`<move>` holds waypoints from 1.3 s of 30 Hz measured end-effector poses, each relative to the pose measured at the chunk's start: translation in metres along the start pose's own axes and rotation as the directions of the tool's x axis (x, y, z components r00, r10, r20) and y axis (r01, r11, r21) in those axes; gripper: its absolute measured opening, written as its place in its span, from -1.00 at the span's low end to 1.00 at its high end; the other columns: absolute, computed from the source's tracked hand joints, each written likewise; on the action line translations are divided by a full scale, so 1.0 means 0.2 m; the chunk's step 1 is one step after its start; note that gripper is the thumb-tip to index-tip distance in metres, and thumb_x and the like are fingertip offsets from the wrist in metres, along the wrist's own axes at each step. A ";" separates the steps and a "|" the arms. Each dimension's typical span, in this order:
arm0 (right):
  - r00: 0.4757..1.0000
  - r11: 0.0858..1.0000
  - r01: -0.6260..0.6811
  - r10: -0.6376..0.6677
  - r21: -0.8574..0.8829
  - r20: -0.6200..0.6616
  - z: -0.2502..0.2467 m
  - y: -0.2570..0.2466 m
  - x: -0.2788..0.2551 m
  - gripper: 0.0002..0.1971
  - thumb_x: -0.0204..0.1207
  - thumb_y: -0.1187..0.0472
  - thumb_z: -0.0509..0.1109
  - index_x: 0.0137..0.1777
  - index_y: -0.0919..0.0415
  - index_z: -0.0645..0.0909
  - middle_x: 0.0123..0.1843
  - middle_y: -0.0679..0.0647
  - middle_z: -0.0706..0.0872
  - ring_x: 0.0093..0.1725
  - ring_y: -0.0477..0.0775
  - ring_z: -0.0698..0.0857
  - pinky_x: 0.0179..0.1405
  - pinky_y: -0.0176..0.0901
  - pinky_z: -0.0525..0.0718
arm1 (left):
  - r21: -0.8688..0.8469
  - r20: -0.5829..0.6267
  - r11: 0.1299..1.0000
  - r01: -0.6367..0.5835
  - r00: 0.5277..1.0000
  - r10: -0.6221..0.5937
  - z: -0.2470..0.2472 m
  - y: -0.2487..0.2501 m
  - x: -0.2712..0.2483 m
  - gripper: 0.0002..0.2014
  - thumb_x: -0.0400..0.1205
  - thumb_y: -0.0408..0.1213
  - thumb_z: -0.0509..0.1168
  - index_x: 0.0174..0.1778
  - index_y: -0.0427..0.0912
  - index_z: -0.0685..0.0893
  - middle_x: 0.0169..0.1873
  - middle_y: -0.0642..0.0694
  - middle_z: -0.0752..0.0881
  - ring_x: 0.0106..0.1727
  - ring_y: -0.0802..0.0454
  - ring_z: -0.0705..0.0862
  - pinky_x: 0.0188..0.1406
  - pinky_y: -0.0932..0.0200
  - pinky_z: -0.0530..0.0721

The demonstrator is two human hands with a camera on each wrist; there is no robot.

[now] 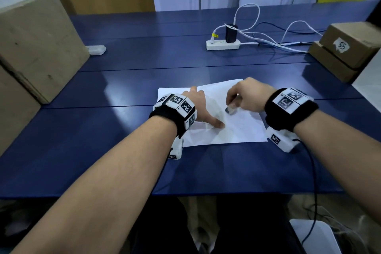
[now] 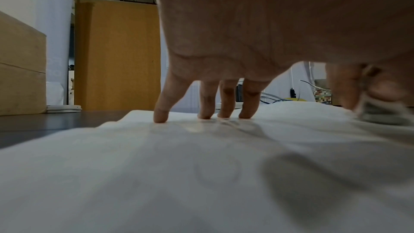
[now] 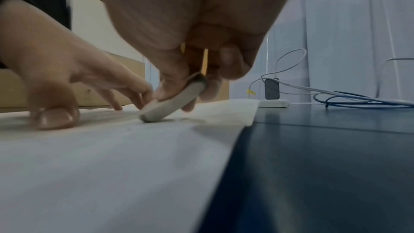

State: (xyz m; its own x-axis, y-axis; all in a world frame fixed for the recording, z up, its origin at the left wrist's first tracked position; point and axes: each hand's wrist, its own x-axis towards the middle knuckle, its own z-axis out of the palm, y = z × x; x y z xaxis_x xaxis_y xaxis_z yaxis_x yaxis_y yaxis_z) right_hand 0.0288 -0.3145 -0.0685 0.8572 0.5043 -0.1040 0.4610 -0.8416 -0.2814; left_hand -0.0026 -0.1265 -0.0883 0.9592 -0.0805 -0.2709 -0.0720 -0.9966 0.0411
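A white sheet of paper [image 1: 243, 130] lies on the blue table [image 1: 123, 93] in front of me. My left hand [image 1: 201, 107] rests spread on the sheet's left part, its fingertips [image 2: 161, 116] pressing the paper [image 2: 156, 174] down with straight fingers. My right hand [image 1: 245, 97] pinches a worn white eraser [image 1: 230, 110] between thumb and fingers. The eraser [image 3: 174, 102] is tilted, its lower end touching the paper [image 3: 112, 166] just right of the left thumb [image 3: 53, 112]. In the left wrist view the eraser [image 2: 383, 112] appears blurred at the right edge.
A white power strip [image 1: 223, 44] with a black charger [image 1: 231, 33] and looping cables [image 1: 274, 41] lies at the back right. Cardboard boxes [image 1: 35, 47] stand at the left, smaller stacked boxes [image 1: 348, 47] at the right. A small translucent case [image 1: 96, 49] lies at the back left.
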 end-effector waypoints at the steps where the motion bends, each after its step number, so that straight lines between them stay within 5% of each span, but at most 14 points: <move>1: 0.999 1.000 -0.011 0.010 -0.010 -0.046 0.00 0.00 0.01 -0.89 0.44 0.23 0.53 -0.10 0.00 0.79 -0.13 -0.09 0.83 -0.02 -0.02 0.76 -0.12 -0.17 0.66 | 0.003 0.002 1.000 0.000 1.000 0.000 0.00 0.00 0.00 0.18 0.05 0.64 0.40 0.39 -0.18 0.46 0.32 -0.14 0.44 0.28 -0.18 0.58 0.11 -0.10 0.60; 7: 0.982 0.998 0.035 -0.043 0.043 0.182 0.00 -0.02 -0.05 -0.90 0.32 0.15 0.63 -0.19 -0.04 0.82 -0.26 -0.08 0.83 -0.13 -0.06 0.73 -0.08 -0.14 0.70 | 0.004 -0.011 1.000 0.007 1.000 -0.007 0.00 0.00 -0.01 0.14 0.07 0.62 0.42 0.38 -0.18 0.47 0.31 -0.13 0.45 0.26 -0.17 0.59 0.11 -0.07 0.61; 12: 0.998 1.000 -0.012 0.012 -0.009 -0.056 -0.02 0.02 0.00 -0.92 0.42 0.17 0.54 -0.11 0.00 0.79 -0.14 -0.07 0.83 -0.03 0.00 0.75 -0.02 -0.06 0.73 | 0.001 0.002 1.000 0.003 1.000 -0.003 0.00 0.00 -0.01 0.17 0.07 0.63 0.40 0.40 -0.18 0.46 0.32 -0.13 0.44 0.29 -0.17 0.58 0.06 -0.08 0.55; 17: 0.992 1.000 0.029 -0.028 -0.010 0.123 0.00 0.02 -0.05 -0.87 0.38 0.26 0.54 -0.17 0.00 0.82 -0.22 -0.10 0.82 -0.08 -0.07 0.74 0.00 -0.08 0.72 | 0.003 0.010 1.000 0.011 1.000 -0.011 0.00 0.00 0.00 0.17 0.04 0.65 0.39 0.39 -0.18 0.46 0.32 -0.12 0.44 0.27 -0.17 0.59 0.11 -0.09 0.60; 22: 0.999 0.999 -0.035 0.034 -0.033 -0.043 -0.02 0.05 -0.03 -0.91 0.37 0.17 0.54 -0.13 0.02 0.78 -0.17 -0.08 0.82 -0.04 0.04 0.76 -0.01 0.02 0.76 | 0.003 0.015 1.000 0.008 1.000 -0.008 -0.01 0.00 -0.01 0.21 0.05 0.65 0.39 0.45 -0.18 0.43 0.35 -0.13 0.42 0.30 -0.18 0.57 0.13 -0.10 0.59; 28: 0.990 0.999 0.031 -0.029 -0.010 0.140 -0.01 0.05 -0.09 -0.89 0.39 0.22 0.55 -0.15 -0.02 0.81 -0.22 -0.10 0.80 -0.10 -0.06 0.71 -0.02 -0.11 0.68 | -0.002 0.015 1.000 0.015 1.000 -0.015 0.00 0.00 -0.01 0.22 0.03 0.65 0.40 0.45 -0.17 0.43 0.35 -0.12 0.43 0.32 -0.17 0.57 0.24 -0.16 0.61; 33: 0.999 1.000 0.015 -0.015 -0.019 -0.028 -0.03 0.07 -0.04 -0.93 0.41 0.18 0.53 -0.13 0.00 0.78 -0.17 -0.06 0.83 -0.07 -0.01 0.75 0.01 -0.02 0.74 | 0.012 0.015 1.000 0.013 1.000 -0.013 -0.01 0.00 -0.01 0.22 0.06 0.65 0.38 0.47 -0.18 0.42 0.35 -0.12 0.42 0.29 -0.17 0.57 0.20 -0.13 0.61; 37: 0.992 0.999 0.046 -0.046 0.000 0.121 -0.01 0.04 -0.07 -0.89 0.37 0.22 0.54 -0.17 -0.02 0.80 -0.22 -0.11 0.83 -0.10 -0.10 0.74 -0.04 -0.13 0.72 | 0.009 0.014 1.000 0.020 1.000 -0.021 -0.01 0.00 -0.01 0.23 0.04 0.65 0.39 0.47 -0.18 0.43 0.35 -0.11 0.43 0.30 -0.17 0.57 0.23 -0.14 0.61; 39: 0.995 0.998 0.053 -0.051 -0.021 0.090 0.00 0.04 -0.06 -0.89 0.37 0.21 0.52 -0.16 -0.03 0.80 -0.18 -0.12 0.82 -0.07 -0.09 0.74 -0.03 -0.10 0.73 | 0.005 0.018 1.000 0.020 1.000 -0.020 -0.01 0.00 -0.01 0.23 0.01 0.66 0.38 0.45 -0.17 0.44 0.32 -0.10 0.43 0.29 -0.16 0.58 0.23 -0.17 0.62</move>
State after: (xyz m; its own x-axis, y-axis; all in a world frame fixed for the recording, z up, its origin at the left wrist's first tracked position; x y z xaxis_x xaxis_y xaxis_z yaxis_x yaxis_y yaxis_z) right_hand 0.0213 -0.3275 -0.0702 0.8085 0.5620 -0.1749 0.5107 -0.8176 -0.2660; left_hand -0.0042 -0.1259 -0.0862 0.9554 -0.0607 -0.2888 -0.0541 -0.9981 0.0309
